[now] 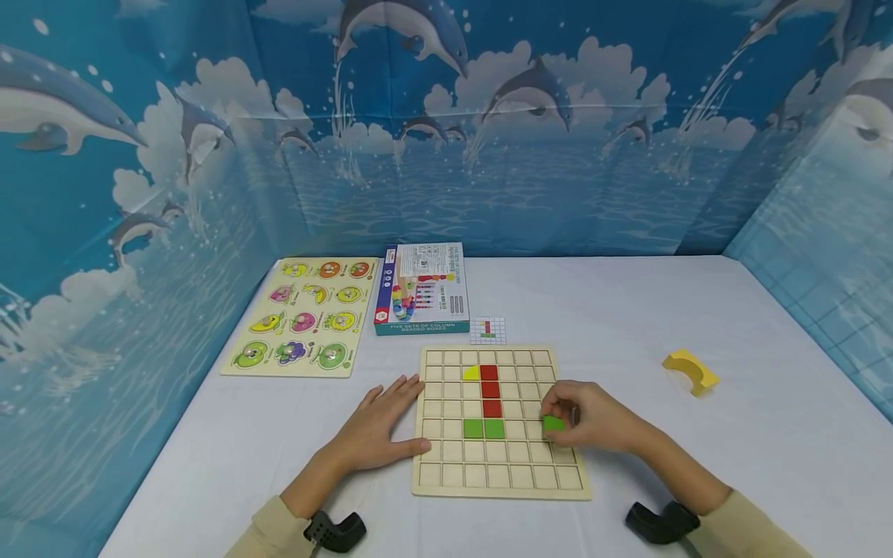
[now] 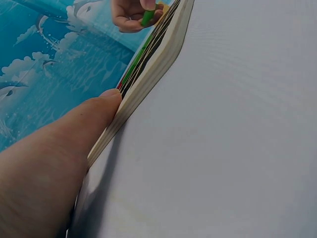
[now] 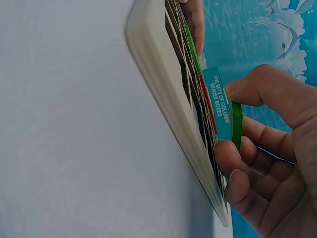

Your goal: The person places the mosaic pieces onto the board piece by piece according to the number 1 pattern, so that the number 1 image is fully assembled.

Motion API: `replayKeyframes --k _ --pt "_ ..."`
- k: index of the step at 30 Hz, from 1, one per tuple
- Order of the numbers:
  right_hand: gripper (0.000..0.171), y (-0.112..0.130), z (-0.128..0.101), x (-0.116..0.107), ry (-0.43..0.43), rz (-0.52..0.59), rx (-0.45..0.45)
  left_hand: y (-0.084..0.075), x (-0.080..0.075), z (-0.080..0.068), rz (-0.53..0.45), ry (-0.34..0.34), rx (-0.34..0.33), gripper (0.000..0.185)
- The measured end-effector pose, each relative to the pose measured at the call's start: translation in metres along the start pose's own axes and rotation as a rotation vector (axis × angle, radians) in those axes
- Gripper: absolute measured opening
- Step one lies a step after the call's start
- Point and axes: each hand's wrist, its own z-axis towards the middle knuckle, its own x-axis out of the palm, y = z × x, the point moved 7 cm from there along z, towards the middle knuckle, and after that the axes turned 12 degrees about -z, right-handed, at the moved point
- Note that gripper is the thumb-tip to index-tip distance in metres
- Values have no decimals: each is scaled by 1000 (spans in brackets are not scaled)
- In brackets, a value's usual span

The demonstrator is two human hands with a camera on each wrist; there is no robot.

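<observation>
A wooden grid board lies on the table in front of me. In its cells sit three red squares in a column, a yellow piece with a slanted side left of the top one, and two green squares at the bottom. My left hand rests with spread fingers at the board's left edge, thumb tip on the rim. Over the right-hand columns, my right hand pinches another green square tile between thumb and fingers, tilted on edge in the right wrist view.
Behind the board lies a small pattern card with a coloured figure. A beaded-box carton and a fruit puzzle board stand at the back left. To the right is a yellow arch block. A dolphin-print curtain hangs behind the table.
</observation>
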Motion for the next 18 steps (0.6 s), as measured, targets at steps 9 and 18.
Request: replayKeyframes --k 9,18 --pt "22 7 9 5 9 6 -26 2 1 0 5 5 -6 93" --pt "22 11 19 13 27 -9 -30 -1 -1 -1 -2 0 4 93"
